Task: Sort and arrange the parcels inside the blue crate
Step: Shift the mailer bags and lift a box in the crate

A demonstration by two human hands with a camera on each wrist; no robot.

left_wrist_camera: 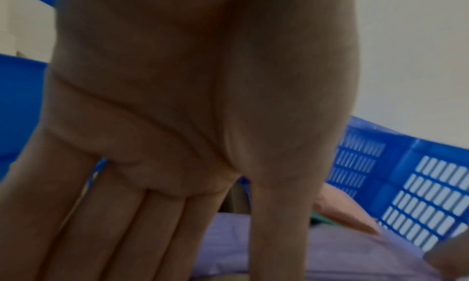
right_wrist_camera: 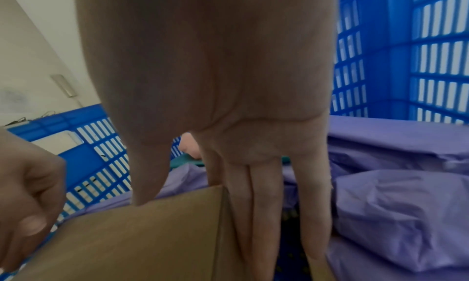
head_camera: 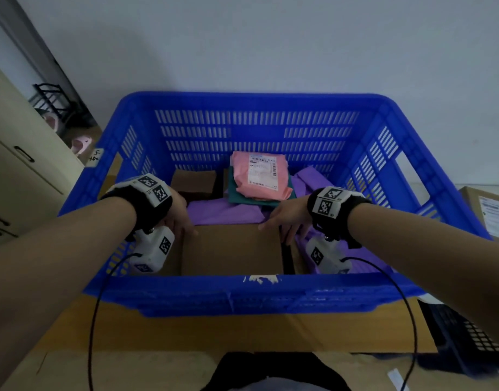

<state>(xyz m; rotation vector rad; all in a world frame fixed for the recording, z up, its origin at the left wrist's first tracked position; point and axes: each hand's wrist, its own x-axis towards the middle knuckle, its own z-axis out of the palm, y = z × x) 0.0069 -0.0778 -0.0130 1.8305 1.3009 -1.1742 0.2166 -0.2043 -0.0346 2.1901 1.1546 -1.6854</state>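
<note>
The blue crate (head_camera: 242, 289) stands on a wooden table. A plain cardboard box (head_camera: 231, 249) lies at its near middle. My left hand (head_camera: 186, 230) rests on the box's far left corner, fingers straight down the side (left_wrist_camera: 152, 225). At the far right corner my right hand (head_camera: 273, 225) has its thumb on the top face. Its straight fingers (right_wrist_camera: 253, 215) run down the box's right side (right_wrist_camera: 139, 245). Behind, a pink parcel (head_camera: 261, 176) lies on a teal one (head_camera: 242, 198), over purple parcels (head_camera: 223, 213) (right_wrist_camera: 406, 215). A brown box (head_camera: 193, 182) sits at the back left.
A cream cabinet (head_camera: 22, 165) stands to the left of the crate. Another labelled cardboard box (head_camera: 488, 213) sits outside the crate on the right. A dark slotted object (head_camera: 468, 342) lies at the table's near right. A white wall is behind.
</note>
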